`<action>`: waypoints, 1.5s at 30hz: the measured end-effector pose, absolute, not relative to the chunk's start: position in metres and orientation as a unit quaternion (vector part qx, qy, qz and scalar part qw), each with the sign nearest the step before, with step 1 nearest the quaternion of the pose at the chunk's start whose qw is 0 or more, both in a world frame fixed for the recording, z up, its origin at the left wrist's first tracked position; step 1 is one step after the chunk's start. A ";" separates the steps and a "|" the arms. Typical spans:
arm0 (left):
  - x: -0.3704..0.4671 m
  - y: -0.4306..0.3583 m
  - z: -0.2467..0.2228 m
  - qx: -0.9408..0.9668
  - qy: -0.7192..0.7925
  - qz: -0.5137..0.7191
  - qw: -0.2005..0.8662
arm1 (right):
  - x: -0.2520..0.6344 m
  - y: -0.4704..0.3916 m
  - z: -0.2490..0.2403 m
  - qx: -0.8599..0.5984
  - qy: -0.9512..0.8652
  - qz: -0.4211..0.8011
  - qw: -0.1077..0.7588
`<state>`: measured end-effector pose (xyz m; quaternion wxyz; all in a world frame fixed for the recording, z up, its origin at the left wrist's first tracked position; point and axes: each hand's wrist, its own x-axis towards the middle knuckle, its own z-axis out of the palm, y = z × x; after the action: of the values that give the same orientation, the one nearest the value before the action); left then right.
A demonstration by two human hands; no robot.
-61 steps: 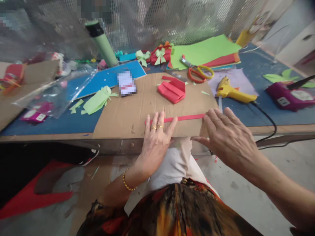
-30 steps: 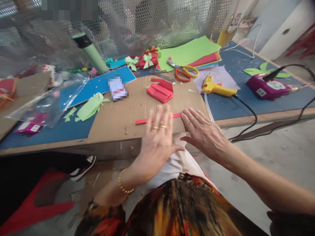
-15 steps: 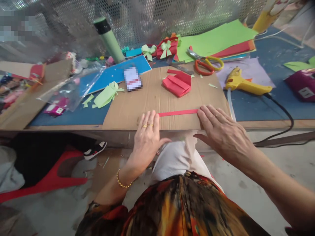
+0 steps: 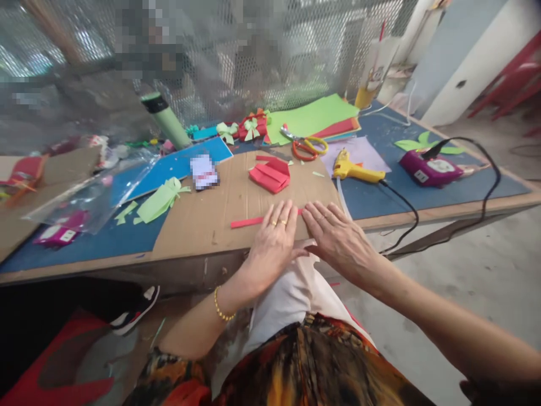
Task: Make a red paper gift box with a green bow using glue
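A narrow red paper strip (image 4: pixel 246 223) lies flat across the cardboard sheet (image 4: pixel 198 225) near the table's front edge. My left hand (image 4: pixel 274 239) rests flat over the strip's middle, fingers stretched out, covering part of it. Beside it my right hand (image 4: pixel 338 234) lies flat on the strip's right end, which its fingertips hide. The hands are close together, thumbs almost meeting. Just beyond them sits a folded red paper piece (image 4: pixel 270 175). Scissors (image 4: pixel 304 145) with orange and yellow handles lie behind it, to the right.
A yellow glue gun (image 4: pixel 355 169) lies on purple paper at right, its black cable trailing over the table edge. A phone (image 4: pixel 204 171), a green paper bow piece (image 4: pixel 163 202), a green bottle (image 4: pixel 167 121), green sheets (image 4: pixel 313 118) and a purple box (image 4: pixel 429 167) stand around.
My left hand has slid right along the strip towards my right hand, baring the strip's left end. The whole view has shifted, showing more of the room at right.
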<state>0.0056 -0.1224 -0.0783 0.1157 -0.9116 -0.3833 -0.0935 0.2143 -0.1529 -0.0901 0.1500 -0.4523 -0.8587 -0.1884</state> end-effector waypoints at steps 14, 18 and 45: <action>-0.044 -0.133 -0.099 -0.872 -0.216 -0.392 0.196 | 0.218 -0.174 -0.072 -0.381 -0.846 -0.281 0.245; -0.044 -0.128 -0.077 -0.886 -0.234 -0.353 0.186 | 0.231 -0.174 -0.046 -0.355 -0.859 -0.226 0.292; 0.015 -0.042 0.014 -0.588 -0.415 -0.297 -0.628 | 0.264 -0.064 0.013 -0.497 -0.700 0.089 0.505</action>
<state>0.0149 -0.0421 0.0141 -0.6281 -0.5877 -0.4148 -0.2967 0.2640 -0.0639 0.0130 0.5047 -0.4967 -0.7004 0.0893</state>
